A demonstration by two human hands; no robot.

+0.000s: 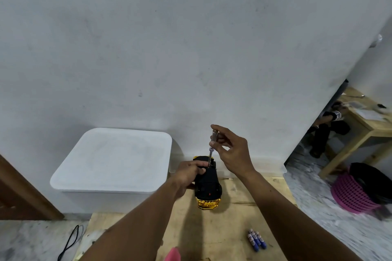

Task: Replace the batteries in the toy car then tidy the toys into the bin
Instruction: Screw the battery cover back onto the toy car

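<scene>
The car [209,184] lies belly-up on the wooden board [233,224], gold nose toward the camera, its long axis running away toward the wall. The left hand [188,172] is clamped on the car's far left flank, fingers curled over the black underside, pinning it down. The right hand [231,150] pinches the clear handle of a screwdriver [212,144] between thumb and fingertips; the shaft drops almost straight down, leaning slightly left, and its tip meets the underside at the far end of the car, just beside the left fingers

That is the relation that matters — the tool stands roughly square to the car's long axis, with the right hand directly above the tip and the left hand bracing right next to it. Whether the tip is seated in a screw head is too small to tell. This looks like the work on the battery cover's screw, so the task is early: cells unchanged, nothing binned

Three blue batteries [256,239] lie together on the board near the right forearm, well apart from the car, closer to the right hand than the left. The white bin [112,161] stands left of the car with its lid on. A pink thing [173,254] shows at the bottom edge — what it is I cannot say

A slip of the tip would land on the left fingers
</scene>
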